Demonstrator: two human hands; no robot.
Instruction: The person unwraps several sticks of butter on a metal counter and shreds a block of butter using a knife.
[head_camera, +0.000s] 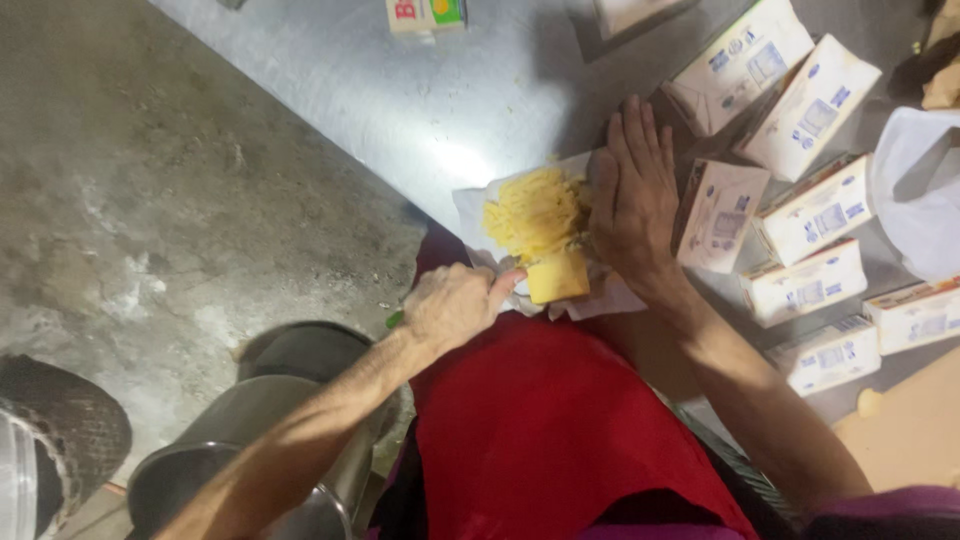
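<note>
Butter block, pale yellow, sits on a sheet of white wrapper paper at the near edge of the grey metal table, with a heap of yellow shavings piled just behind it on the same paper. From the head camera, the left hand is curled into a loose fist beside the block, its forefinger stretched out and touching the block's left face; a bit of green shows under the fist, but what it is, or whether the fingers grip it, cannot be told. The right hand lies flat and open, fingers straight and together, pressing down on the paper right beside the shavings, holding nothing.

To the right of that hand, white cartons with blue print lie crowded across the table, the nearest almost touching the palm's outer edge. A white plastic bag sits at the far right. A red apron covers the person's lap below the block. Down on the concrete floor at lower left stands a steel pot, partly behind the left forearm.
</note>
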